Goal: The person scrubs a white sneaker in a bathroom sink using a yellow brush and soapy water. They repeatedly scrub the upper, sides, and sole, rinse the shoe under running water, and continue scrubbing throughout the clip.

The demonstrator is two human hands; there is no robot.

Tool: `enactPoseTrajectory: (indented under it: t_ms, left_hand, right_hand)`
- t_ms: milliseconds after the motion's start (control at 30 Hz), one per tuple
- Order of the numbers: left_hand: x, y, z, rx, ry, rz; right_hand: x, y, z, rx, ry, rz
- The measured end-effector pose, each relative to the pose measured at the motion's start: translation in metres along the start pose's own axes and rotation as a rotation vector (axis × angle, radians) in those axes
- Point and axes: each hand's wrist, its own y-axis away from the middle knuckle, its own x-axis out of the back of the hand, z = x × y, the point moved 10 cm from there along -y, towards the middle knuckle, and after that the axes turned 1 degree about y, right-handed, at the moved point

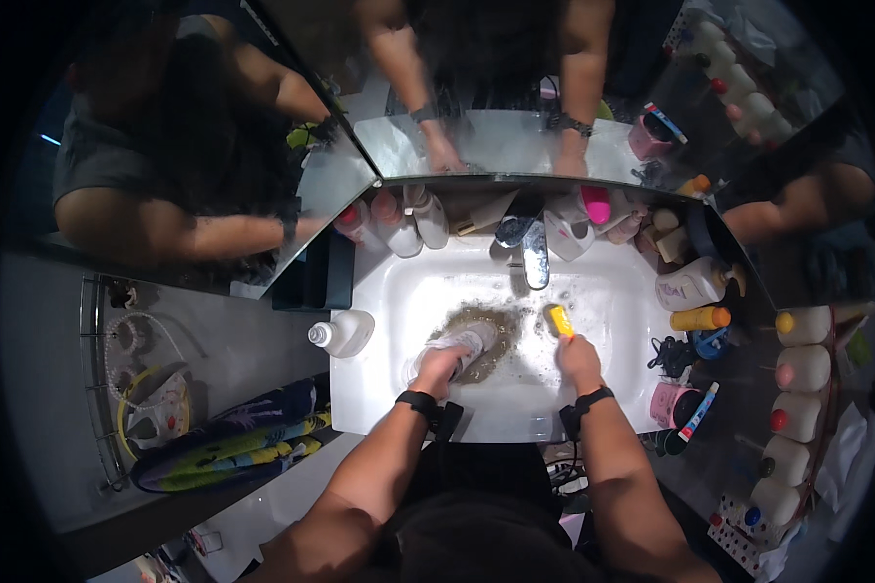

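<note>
Inside the white sink (617, 301), a white shoe (469, 340) lies tilted in shallow, brownish dirty water. My left hand (439, 367) is closed around the near end of the shoe. To its right, my right hand (580, 361) grips a small yellow brush (558, 318) by its near end. The brush is held over the right part of the basin, apart from the shoe. Its bristles cannot be made out. Dark specks of dirt dot the basin around both hands. Each wrist wears a dark band.
A chrome faucet (536, 260) juts over the basin from the back. A white bottle (348, 333) stands on the left rim, a pump bottle (688, 289), yellow tube (698, 319) and pink cup (671, 404) on the right. A patterned towel (243, 432) hangs at left; mirrors (496, 87) rise behind.
</note>
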Motion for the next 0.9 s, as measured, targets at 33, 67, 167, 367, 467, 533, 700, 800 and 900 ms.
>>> enactPoseTrajectory:
  t_ms: [33,67,167,367,467,533,700,800,900]
  left_hand:
    - [-0.003,0.005,0.009,-0.110,-0.314,-0.002]
    - [-0.009,0.012,0.015,-0.195,-0.638,0.001]
    - [-0.030,0.026,0.025,-0.423,-1.416,0.062]
    - [-0.038,-0.001,0.029,-0.318,-1.338,-0.103]
    - [-0.049,0.000,0.042,-0.459,-0.927,-0.263]
    - [-0.049,0.001,0.048,-0.481,-0.685,-0.306]
    - [-0.012,-0.011,0.024,0.007,-0.384,-0.126]
    - [0.002,-0.001,0.013,0.184,-0.276,-0.081]
    - [0.006,0.003,0.021,0.037,-0.234,-0.090]
  right_hand:
    - [-0.006,-0.012,0.019,-0.104,0.028,-0.025]
    - [-0.009,-0.014,0.032,-0.115,-0.001,-0.006]
    - [-0.022,-0.029,0.047,-0.075,-0.026,-0.001]
    - [-0.023,-0.030,0.040,0.027,-0.124,0.020]
    - [-0.005,-0.028,0.030,0.076,-0.190,0.112]
    - [-0.004,-0.019,0.021,0.089,-0.167,0.037]
    - [0.011,0.042,-0.064,0.338,-0.302,-0.056]
    - [-0.014,0.085,-0.136,0.432,-0.110,-0.311]
    - [-0.021,0.092,-0.184,0.549,-0.009,-0.170]
